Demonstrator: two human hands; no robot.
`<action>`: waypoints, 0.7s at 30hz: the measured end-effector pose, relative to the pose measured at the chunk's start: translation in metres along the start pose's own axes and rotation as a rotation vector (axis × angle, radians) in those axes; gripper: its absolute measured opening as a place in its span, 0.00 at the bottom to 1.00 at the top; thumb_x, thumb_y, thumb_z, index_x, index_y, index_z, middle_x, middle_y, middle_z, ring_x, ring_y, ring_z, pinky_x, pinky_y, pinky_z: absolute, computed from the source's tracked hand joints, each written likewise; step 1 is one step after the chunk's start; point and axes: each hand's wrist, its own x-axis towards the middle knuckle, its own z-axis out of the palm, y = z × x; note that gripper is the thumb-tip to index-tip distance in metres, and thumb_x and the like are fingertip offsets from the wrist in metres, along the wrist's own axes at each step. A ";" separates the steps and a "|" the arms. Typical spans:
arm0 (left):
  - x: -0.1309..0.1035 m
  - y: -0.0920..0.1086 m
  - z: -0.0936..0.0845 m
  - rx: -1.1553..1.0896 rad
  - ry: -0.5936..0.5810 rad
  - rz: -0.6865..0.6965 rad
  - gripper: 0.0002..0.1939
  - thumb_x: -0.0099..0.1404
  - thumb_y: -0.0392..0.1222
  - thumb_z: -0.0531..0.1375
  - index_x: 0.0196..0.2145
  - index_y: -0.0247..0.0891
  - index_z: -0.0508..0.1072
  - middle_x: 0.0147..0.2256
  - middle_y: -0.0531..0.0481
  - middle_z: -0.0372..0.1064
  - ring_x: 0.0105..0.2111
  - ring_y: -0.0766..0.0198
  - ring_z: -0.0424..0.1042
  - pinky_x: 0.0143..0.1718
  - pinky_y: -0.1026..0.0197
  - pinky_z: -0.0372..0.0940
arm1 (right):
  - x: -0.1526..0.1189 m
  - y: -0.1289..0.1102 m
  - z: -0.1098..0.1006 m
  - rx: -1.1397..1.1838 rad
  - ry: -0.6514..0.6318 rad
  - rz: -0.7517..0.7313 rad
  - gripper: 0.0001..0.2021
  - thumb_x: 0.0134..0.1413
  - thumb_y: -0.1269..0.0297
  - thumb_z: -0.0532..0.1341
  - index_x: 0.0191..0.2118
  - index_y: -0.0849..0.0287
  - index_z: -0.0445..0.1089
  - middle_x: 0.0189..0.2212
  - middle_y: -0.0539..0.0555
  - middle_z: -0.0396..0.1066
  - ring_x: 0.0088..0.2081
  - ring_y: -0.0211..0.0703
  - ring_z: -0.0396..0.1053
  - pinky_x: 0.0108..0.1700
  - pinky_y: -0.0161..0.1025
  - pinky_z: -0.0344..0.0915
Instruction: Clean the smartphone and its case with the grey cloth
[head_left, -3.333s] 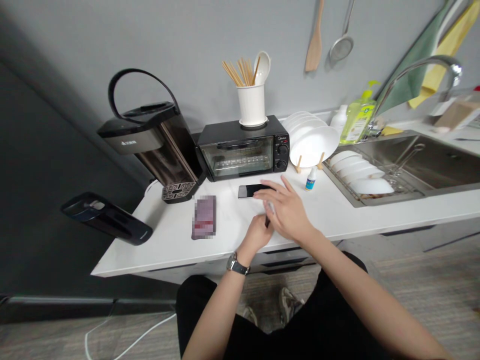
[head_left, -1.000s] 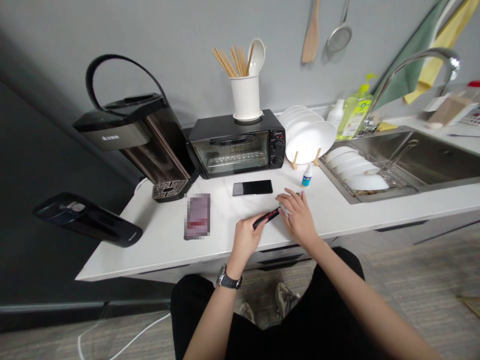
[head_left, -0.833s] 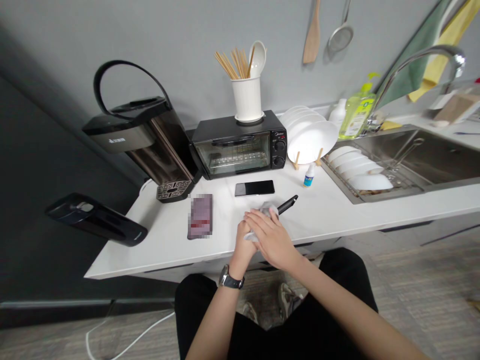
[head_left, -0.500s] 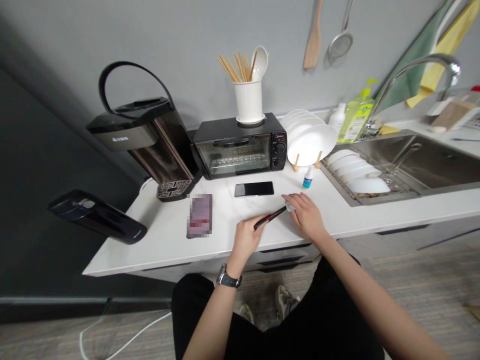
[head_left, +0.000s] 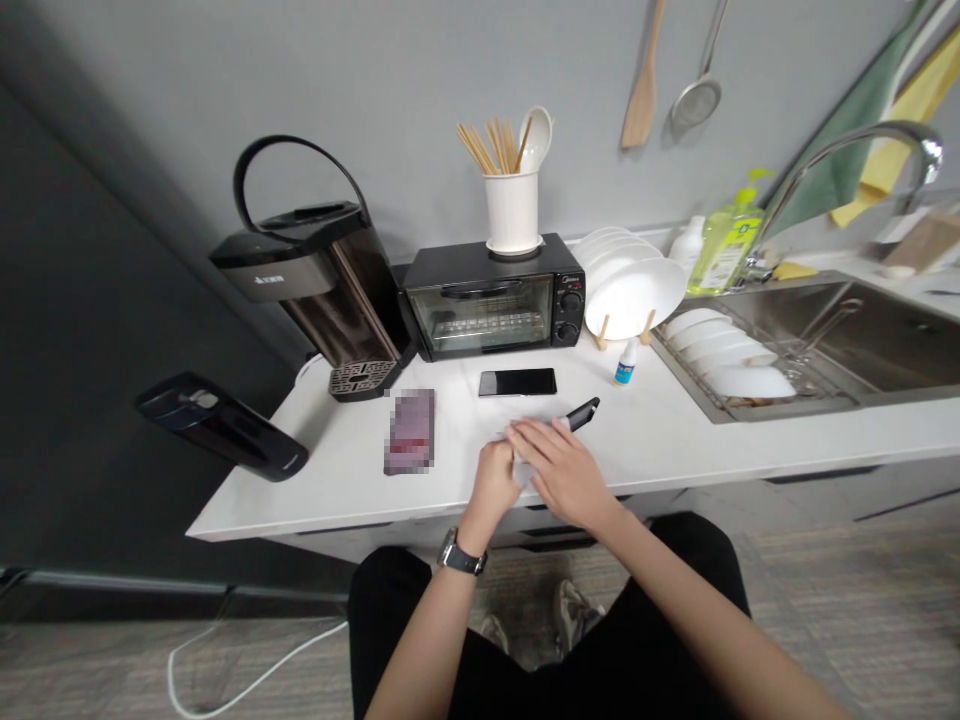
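Observation:
Over the counter's front edge, my left hand (head_left: 495, 477) is closed round one end of a slim black phone (head_left: 583, 413). My right hand (head_left: 559, 468) lies across it, fingers together, pressing a thin white wipe (head_left: 525, 473) to its surface. Both hands cover most of the phone; only its far right end shows. Behind them another dark phone (head_left: 517, 382) lies flat. A small white bottle with a blue label (head_left: 625, 364) stands to the right. On the left lies a flat purple item (head_left: 411, 430), blurred by pixels.
A toaster oven (head_left: 491, 300) carries a white utensil holder (head_left: 514, 212). A water dispenser (head_left: 322, 290) and a dark flask-like container (head_left: 225, 425) are at left. Plates (head_left: 637, 295) stand in a rack beside the sink (head_left: 862, 395), which holds bowls (head_left: 739, 360).
My right hand has slid left with the wipe, from the phone's far end to beside my left hand. The phone has turned, and its right end now shows. The view has shifted slightly.

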 end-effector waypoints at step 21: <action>0.003 0.013 -0.005 0.032 -0.029 -0.039 0.13 0.69 0.30 0.58 0.38 0.34 0.84 0.39 0.47 0.84 0.38 0.61 0.83 0.46 0.66 0.75 | -0.006 0.014 -0.003 -0.015 0.041 0.058 0.33 0.65 0.70 0.55 0.74 0.62 0.54 0.69 0.62 0.64 0.69 0.55 0.60 0.72 0.59 0.55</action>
